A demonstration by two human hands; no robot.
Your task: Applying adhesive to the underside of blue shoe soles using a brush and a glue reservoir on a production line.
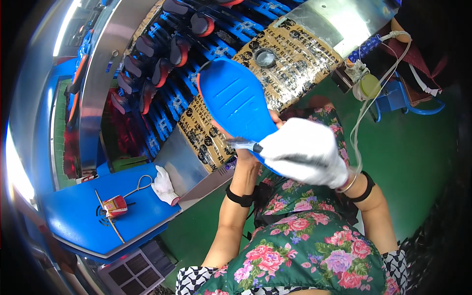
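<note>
the left hand [245, 154], bare, grips a blue shoe sole [236, 98] from beneath, in front of the person and partly over a ledge [191, 156]. the right hand [304, 152], in a white glove, is closed around a brush [252, 146] and hides the sole's near end; whether glove and sole touch, i can't tell. beyond, dark shoes [162, 72] line blue bars. at left, a blue table [73, 209] bears a spare glove [163, 186], a stick [117, 230] and a red-and-yellow box [115, 206], its print too small to read. brown tape [305, 69] on the ledge carries rows of dark capitals.
</note>
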